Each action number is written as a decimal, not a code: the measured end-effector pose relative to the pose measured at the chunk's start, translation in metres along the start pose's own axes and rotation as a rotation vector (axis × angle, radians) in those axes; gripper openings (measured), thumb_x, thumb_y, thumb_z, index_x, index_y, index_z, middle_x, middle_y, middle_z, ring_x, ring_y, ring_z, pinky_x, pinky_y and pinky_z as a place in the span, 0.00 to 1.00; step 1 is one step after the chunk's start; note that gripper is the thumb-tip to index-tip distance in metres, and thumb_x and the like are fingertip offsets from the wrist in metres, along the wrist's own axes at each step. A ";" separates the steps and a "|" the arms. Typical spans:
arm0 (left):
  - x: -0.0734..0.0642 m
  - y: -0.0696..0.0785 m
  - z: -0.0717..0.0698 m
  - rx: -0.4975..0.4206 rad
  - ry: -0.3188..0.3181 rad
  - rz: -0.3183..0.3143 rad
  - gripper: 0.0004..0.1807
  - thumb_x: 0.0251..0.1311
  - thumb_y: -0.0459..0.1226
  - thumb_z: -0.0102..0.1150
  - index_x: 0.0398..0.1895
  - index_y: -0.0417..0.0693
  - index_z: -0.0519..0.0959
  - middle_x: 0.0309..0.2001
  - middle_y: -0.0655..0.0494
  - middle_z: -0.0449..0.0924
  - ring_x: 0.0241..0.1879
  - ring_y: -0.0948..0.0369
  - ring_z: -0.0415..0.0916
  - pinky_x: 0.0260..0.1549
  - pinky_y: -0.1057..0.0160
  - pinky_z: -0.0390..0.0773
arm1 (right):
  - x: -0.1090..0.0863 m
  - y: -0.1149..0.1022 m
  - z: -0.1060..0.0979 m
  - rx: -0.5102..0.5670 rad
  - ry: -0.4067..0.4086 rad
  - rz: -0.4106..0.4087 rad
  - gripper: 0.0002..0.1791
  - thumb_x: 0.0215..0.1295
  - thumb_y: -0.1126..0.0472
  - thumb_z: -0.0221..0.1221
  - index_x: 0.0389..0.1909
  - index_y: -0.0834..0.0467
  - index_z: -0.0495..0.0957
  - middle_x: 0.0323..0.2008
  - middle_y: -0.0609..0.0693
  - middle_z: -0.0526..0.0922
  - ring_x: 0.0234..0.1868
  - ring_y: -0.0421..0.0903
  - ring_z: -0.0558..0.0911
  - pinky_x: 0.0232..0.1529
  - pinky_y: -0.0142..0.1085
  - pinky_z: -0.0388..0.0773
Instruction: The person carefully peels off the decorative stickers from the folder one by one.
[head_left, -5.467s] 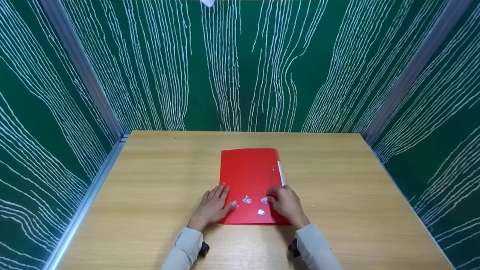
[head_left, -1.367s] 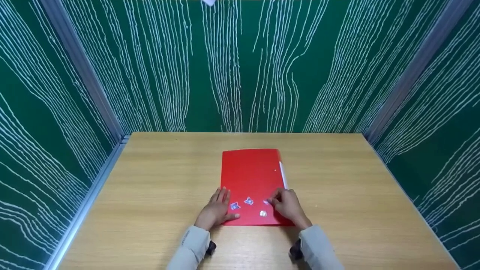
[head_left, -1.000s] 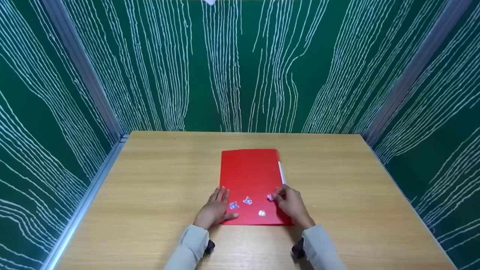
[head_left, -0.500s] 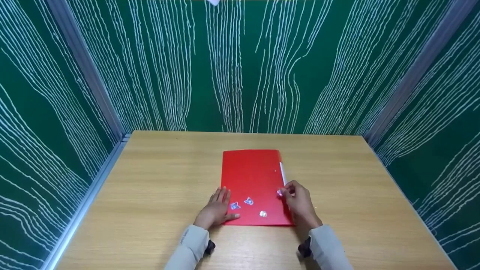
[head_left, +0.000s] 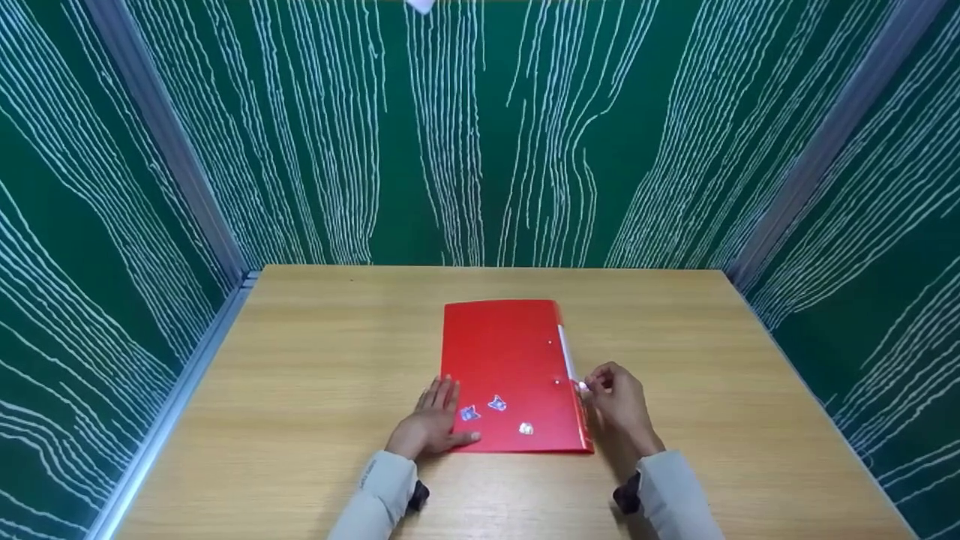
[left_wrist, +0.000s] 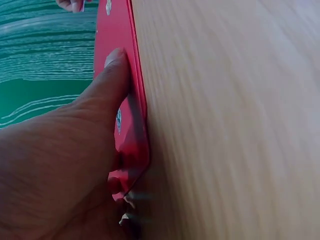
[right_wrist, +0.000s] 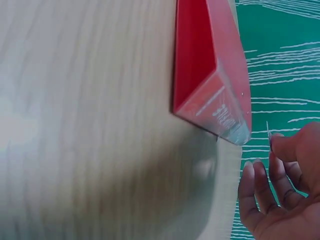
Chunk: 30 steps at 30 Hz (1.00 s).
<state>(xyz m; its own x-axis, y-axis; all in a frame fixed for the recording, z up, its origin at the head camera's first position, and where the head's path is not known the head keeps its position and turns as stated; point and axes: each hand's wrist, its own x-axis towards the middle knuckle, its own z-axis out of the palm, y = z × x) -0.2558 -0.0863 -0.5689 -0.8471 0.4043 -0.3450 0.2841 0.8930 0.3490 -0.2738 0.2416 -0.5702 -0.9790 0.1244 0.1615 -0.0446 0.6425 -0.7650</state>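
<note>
A red folder (head_left: 499, 345) lies on the table, its thick spine (right_wrist: 215, 107) facing right. My left hand (head_left: 427, 424) rests flat on its lower left corner, the thumb (left_wrist: 117, 65) stretched over the cover. Just past the spine, my right hand (head_left: 619, 397) pinches a small sticker (head_left: 583, 387) between thumb and index finger; in the right wrist view the sticker (right_wrist: 268, 131) shows edge-on as a thin sliver. On the cover are a bluish sticker (head_left: 470, 412) near my left thumb, a second bluish sticker (head_left: 497, 403), and a whitish sticker (head_left: 526, 428) lower right.
The wooden table (head_left: 322, 345) stretches around the folder on all sides. Green walls (head_left: 420, 187) with white wavy lines enclose its back and sides. A white label strip (head_left: 565, 352) runs along the folder's spine.
My right hand has lifted the sticker off the lower right of the cover and moved right with it, past the spine. My left hand's thumb shifted lower earlier, uncovering the left bluish sticker.
</note>
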 end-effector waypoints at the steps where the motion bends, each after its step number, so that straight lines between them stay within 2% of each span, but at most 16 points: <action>1: 0.000 0.000 0.000 -0.002 0.004 0.000 0.55 0.64 0.60 0.55 0.80 0.41 0.40 0.81 0.44 0.34 0.80 0.43 0.31 0.79 0.46 0.43 | 0.000 0.002 -0.001 0.001 -0.006 0.010 0.03 0.65 0.69 0.60 0.38 0.65 0.78 0.35 0.57 0.82 0.37 0.47 0.79 0.34 0.27 0.74; 7: -0.001 0.000 0.001 0.010 0.007 -0.003 0.55 0.63 0.61 0.56 0.80 0.42 0.40 0.81 0.45 0.35 0.80 0.44 0.33 0.78 0.45 0.46 | -0.002 0.012 -0.008 0.000 -0.031 0.071 0.06 0.66 0.69 0.60 0.41 0.66 0.77 0.38 0.59 0.80 0.37 0.47 0.78 0.32 0.28 0.75; 15: 0.002 -0.005 0.002 -0.008 0.001 0.007 0.57 0.62 0.63 0.54 0.80 0.43 0.38 0.81 0.44 0.34 0.80 0.44 0.31 0.79 0.45 0.43 | 0.000 0.024 -0.015 0.012 -0.067 0.147 0.06 0.71 0.66 0.55 0.43 0.65 0.76 0.39 0.60 0.82 0.38 0.48 0.82 0.32 0.30 0.77; 23: 0.011 -0.017 0.013 -0.026 0.025 0.022 0.58 0.61 0.66 0.51 0.80 0.44 0.37 0.82 0.45 0.31 0.80 0.44 0.28 0.79 0.45 0.38 | 0.004 0.032 -0.014 -0.076 -0.050 0.095 0.06 0.68 0.67 0.56 0.39 0.67 0.78 0.35 0.59 0.84 0.33 0.46 0.80 0.30 0.30 0.74; 30: 0.015 -0.015 0.014 -0.021 0.014 0.010 0.58 0.60 0.66 0.52 0.81 0.46 0.37 0.82 0.46 0.31 0.80 0.44 0.28 0.79 0.45 0.38 | 0.004 0.036 -0.017 -0.127 -0.060 0.104 0.07 0.67 0.66 0.59 0.40 0.67 0.78 0.34 0.59 0.82 0.34 0.48 0.78 0.33 0.33 0.72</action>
<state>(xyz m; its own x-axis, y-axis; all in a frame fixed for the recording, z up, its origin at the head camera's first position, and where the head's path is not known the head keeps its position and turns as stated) -0.2663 -0.0913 -0.5919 -0.8503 0.4106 -0.3292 0.2835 0.8844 0.3708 -0.2761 0.2784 -0.5865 -0.9873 0.1524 0.0449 0.0796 0.7192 -0.6902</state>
